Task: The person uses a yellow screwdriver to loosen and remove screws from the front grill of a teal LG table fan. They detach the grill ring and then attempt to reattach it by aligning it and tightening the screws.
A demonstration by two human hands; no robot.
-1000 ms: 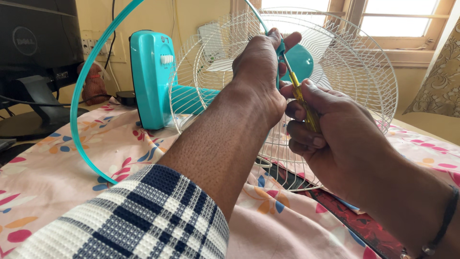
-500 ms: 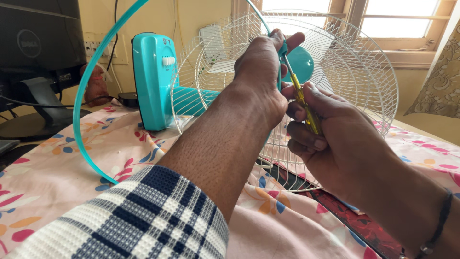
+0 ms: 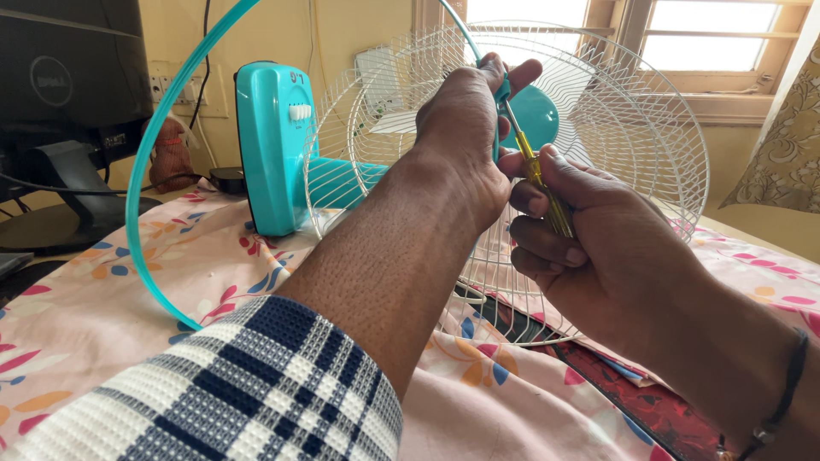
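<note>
Right up close, a checked blue-and-white sleeve (image 3: 256, 393) fills the bottom of the view, and from it the forearm runs up toward the white wire fan guard (image 3: 632, 128), our landmark. Just in front of the guard's lower wires, the right hand (image 3: 598, 248) is curled into a tight fist around the yellow handle of a screwdriver (image 3: 540, 183), fingers folded over it, thumb pressed along the shaft; a dark band (image 3: 781, 401) sits on that wrist. The screwdriver's metal shaft angles up and away to the teal rim ring (image 3: 141, 179) where it crosses the guard's top front. There the left hand (image 3: 465, 111) is closed on that ring, fingers wrapped over it and pinching it against the guard, with the tool's tip right at the fingers; the exact contact point is hidden behind them. Under the guard lies a pink floral cloth (image 3: 128, 273), with a darker red patterned cloth (image 3: 649, 401) below the guard's right side. Behind the wires shows the teal hub (image 3: 534, 115) of the fan. Left of the guard stands the teal fan base (image 3: 273, 154) with white buttons. Further left of that, a black monitor (image 3: 68, 77) on its stand, and a small black adapter (image 3: 226, 179) by the wall.
</note>
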